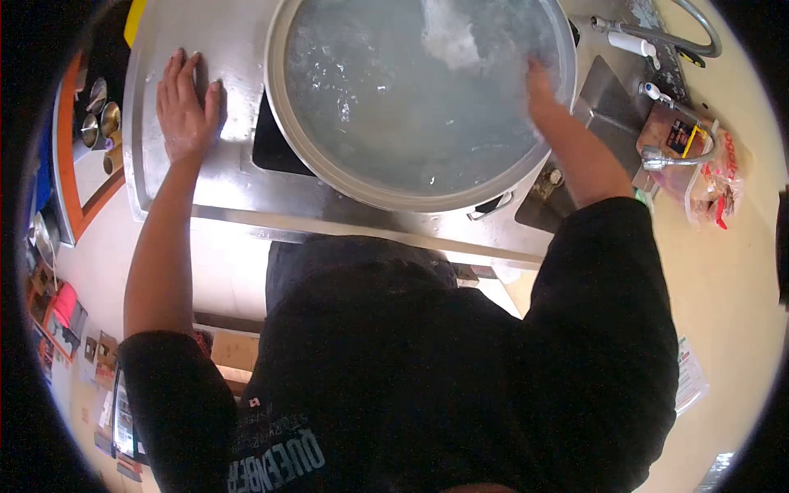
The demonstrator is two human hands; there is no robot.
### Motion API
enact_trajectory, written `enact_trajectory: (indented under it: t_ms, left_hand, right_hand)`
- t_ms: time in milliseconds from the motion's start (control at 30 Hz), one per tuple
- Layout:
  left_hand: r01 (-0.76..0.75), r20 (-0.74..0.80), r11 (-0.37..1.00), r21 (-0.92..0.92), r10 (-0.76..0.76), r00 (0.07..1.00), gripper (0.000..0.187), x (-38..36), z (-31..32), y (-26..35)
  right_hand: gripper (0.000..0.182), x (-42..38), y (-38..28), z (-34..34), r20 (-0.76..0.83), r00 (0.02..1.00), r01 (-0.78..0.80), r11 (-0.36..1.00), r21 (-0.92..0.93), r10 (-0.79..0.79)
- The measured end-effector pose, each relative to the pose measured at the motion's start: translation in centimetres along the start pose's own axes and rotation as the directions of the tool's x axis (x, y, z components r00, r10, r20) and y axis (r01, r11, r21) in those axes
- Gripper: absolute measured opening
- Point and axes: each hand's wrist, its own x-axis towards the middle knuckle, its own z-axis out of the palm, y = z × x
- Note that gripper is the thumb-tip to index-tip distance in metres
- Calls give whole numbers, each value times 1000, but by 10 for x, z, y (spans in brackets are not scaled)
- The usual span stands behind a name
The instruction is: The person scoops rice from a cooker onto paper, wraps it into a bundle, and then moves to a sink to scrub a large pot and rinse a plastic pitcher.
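A wide round metal pot [362, 197] full of cloudy water [394, 123] sits on the steel counter. My left hand [186, 107] lies flat on the counter [234, 49] to the left of the pot, fingers stretched out and holding nothing. Inside the pot's right side, my right hand [541, 89] dips into the water, its fingers sunk and smeared by motion. Whether it holds anything is hidden. A whitish patch of foam or cloudy matter [450, 37] shows in the water near the top of the view.
Right of the pot is a steel sink [612, 103] with a flexible-neck faucet [657, 158]. Beyond it, a plastic bag [711, 185] hangs by the wall. Metal cups [110, 119] stand at the far left. A black plate edge [275, 144] shows under the pot.
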Motion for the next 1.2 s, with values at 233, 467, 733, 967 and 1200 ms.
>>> enact_trajectory:
  t_ms: [233,467,733,967,1200]
  left_hand:
    - [44,35,998,-42,-42,998,56,2,-11,5]
    - [60,56,997,-47,-57,997,58,5,-20,10]
    - [82,130,995,-48,-75,989,63,10,-28,17]
    - [74,160,997,-21,-70,985,64,12,-28,20]
    - [51,155,998,-45,-44,987,63,10,-25,19]
  right_hand:
    - [49,-89,99,30,536,800,585,-149,-798,271]
    - [56,-221,39,144,814,568,648,545,-532,120]
    - [74,-223,-80,302,513,858,-163,936,311,-20]
    - [70,-101,-231,305,272,951,-302,248,921,148]
    - [67,49,-234,173,-158,969,225,-417,881,191]
